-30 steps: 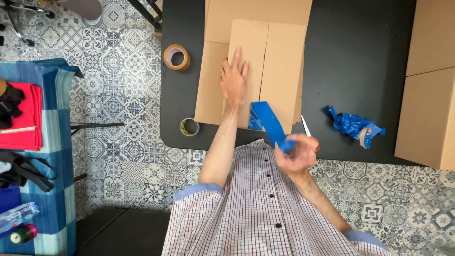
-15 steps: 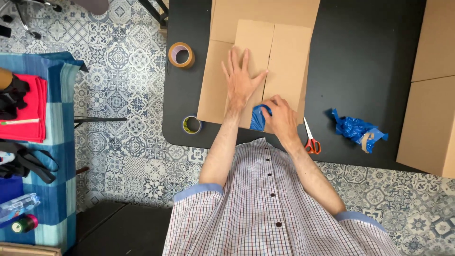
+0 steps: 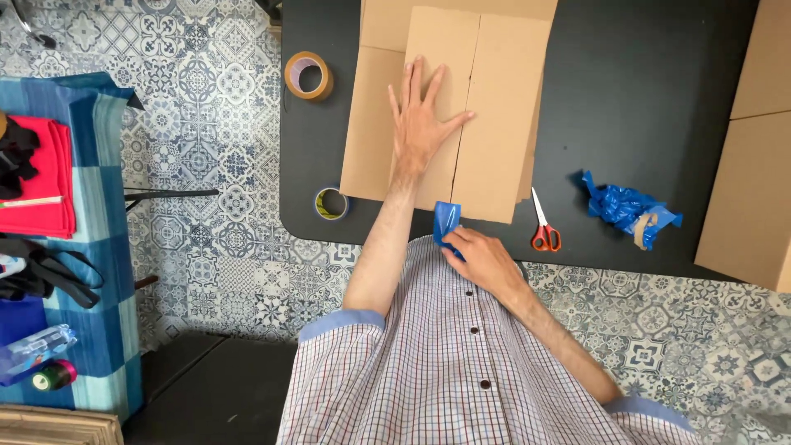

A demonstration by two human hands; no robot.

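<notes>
A flattened brown cardboard box lies on the black table, its two flaps meeting along a middle seam. My left hand lies flat on the left flap, fingers spread, holding it down. My right hand is at the table's near edge, pinching a strip of blue tape that runs up onto the box's near end at the seam. Red-handled scissors lie on the table just right of that hand.
A brown tape roll and a small yellow-blue tape roll sit at the table's left edge. Crumpled blue tape lies to the right, beside another cardboard box. A blue checked cloth with red fabric covers a surface at left.
My right hand moved from the table edge up to the box's near end with the blue tape, then drew back toward my body. The left hand stayed pressed on the box.
</notes>
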